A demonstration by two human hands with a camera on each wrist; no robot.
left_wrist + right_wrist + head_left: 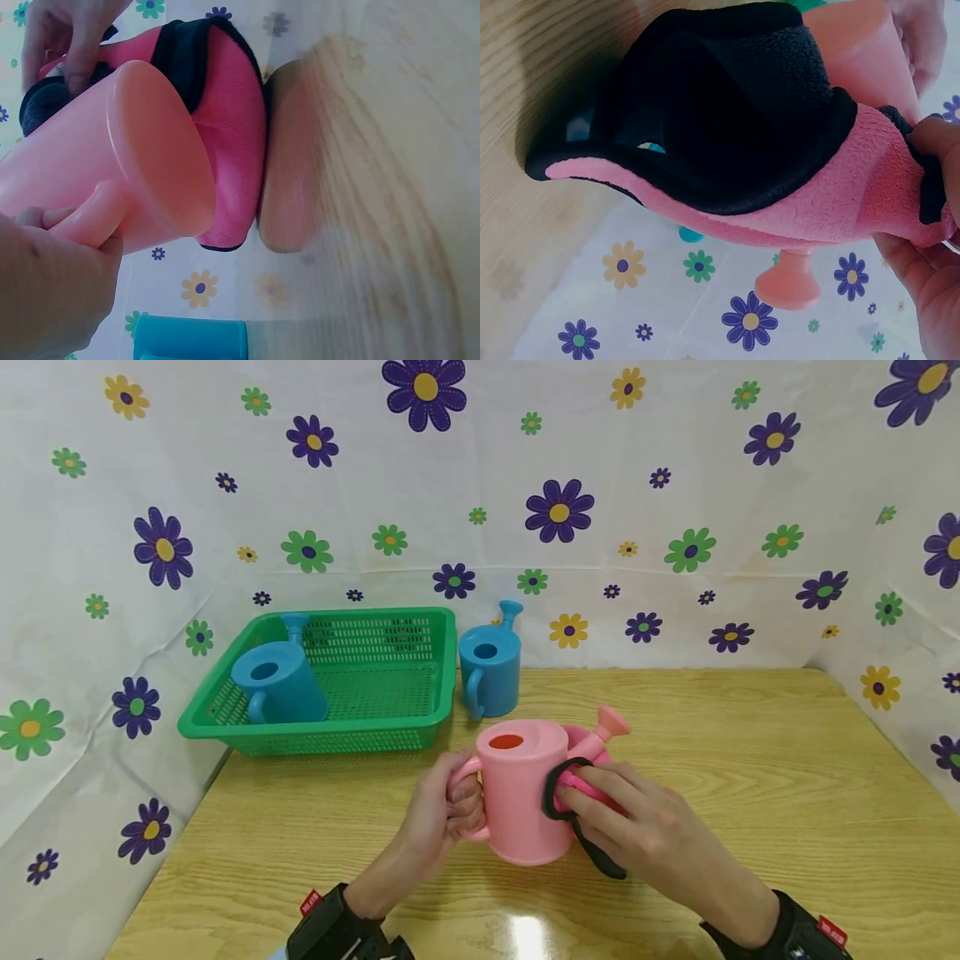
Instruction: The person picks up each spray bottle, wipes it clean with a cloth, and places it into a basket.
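By its handle, my left hand (438, 814) grips a pink toy watering can (525, 806) in front of me, clear of the table in the left wrist view. The can's spout points right. My right hand (648, 818) pinches a pink fleecy cloth (802, 195) with black trim and a dark inner side. In the head view the cloth lies along the can's right side, under the spout. Its lower part hangs down close to the wood in the right wrist view, and the can hides some of it in the left wrist view.
A green basket (315, 733) stands at the back left of the wooden table (750, 760), with a blue watering can (292, 689) in it. Another blue watering can (501, 672) stands just right of the basket. Behind hangs a flowered white sheet (480, 460).
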